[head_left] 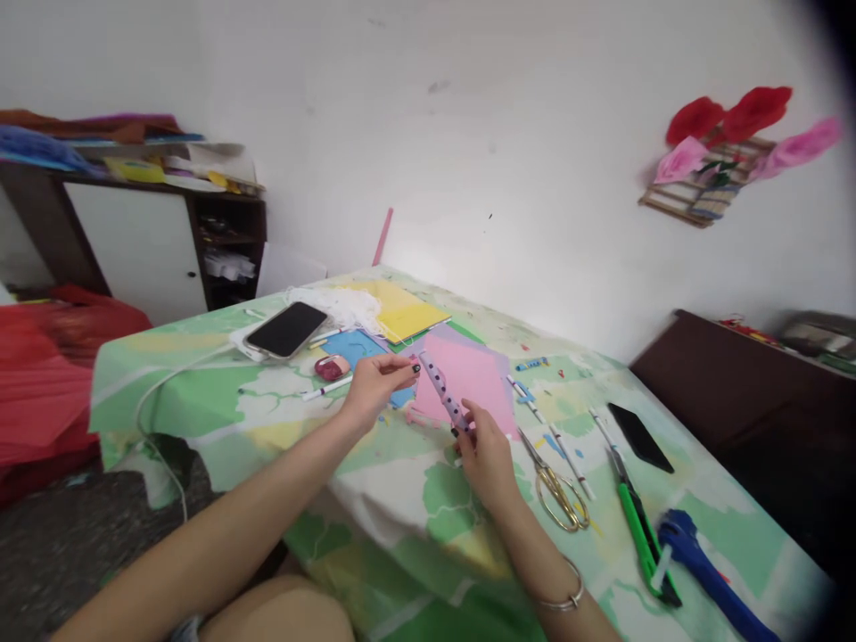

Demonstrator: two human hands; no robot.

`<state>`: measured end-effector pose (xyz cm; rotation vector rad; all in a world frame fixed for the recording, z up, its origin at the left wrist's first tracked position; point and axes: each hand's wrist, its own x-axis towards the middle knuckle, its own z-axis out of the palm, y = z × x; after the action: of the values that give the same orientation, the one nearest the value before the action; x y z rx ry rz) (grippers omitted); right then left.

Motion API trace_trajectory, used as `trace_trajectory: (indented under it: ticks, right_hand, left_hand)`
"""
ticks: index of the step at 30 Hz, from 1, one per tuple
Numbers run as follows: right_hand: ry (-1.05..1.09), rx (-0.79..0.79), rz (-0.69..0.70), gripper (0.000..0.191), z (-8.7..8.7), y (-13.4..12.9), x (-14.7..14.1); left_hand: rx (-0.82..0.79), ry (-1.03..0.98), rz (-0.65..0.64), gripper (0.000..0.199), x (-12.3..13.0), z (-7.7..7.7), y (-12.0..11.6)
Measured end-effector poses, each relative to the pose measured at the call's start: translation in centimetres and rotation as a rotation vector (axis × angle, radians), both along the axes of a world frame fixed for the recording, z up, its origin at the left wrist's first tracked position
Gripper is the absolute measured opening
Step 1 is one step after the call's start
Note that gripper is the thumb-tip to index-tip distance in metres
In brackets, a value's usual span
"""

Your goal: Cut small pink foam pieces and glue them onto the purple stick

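My right hand [487,455] is closed around the lower end of a narrow pale-lilac paper strip with dark dots [443,390]. The strip slants up and to the left, above a sheet of pink paper [491,366]. Near its upper end is my left hand [380,390], thumb and fingertips pinched together just left of the strip. Whether anything small is between those fingertips I cannot make out. Gold-handled scissors [560,501] lie on the table to the right of my right hand.
A yellow pad [401,308], white strings [334,308] and a phone [286,330] lie towards the back left. Several markers [571,462], a green cutter [638,530], a blue tape dispenser [712,575] and a black flat object [640,437] are on the right. The patterned tablecloth [321,535] hangs over the front edge.
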<state>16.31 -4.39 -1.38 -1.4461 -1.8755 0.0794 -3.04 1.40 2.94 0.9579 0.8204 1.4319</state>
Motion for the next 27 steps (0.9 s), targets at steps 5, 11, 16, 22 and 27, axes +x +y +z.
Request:
trace_trajectory:
  ticks: [5, 11, 16, 22, 27]
  right_hand:
    - [-0.087, 0.099, 0.015, 0.031, -0.2, -0.3, 0.2]
    - [-0.172, 0.165, -0.006, 0.023, -0.3, -0.4, 0.5]
    - [-0.214, 0.168, 0.007, 0.020, -0.2, -0.4, 0.3]
    - [-0.223, 0.152, 0.011, 0.016, -0.3, -0.5, 0.3]
    - [-0.206, 0.185, 0.023, 0.014, -0.6, -0.3, 0.4]
  left_hand:
    - [-0.009, -0.042, -0.017, 0.031, -0.1, 1.2, -0.4]
    - [-0.002, -0.030, -0.037, 0.025, 0.5, 1.8, -0.8]
    - [0.003, -0.055, -0.071, 0.026, 1.2, 1.4, -0.9]
    - [0.012, -0.074, -0.093, 0.030, 1.6, 1.4, -1.2]
    - [0.028, -0.070, -0.088, 0.033, 1.9, 1.3, -1.0]
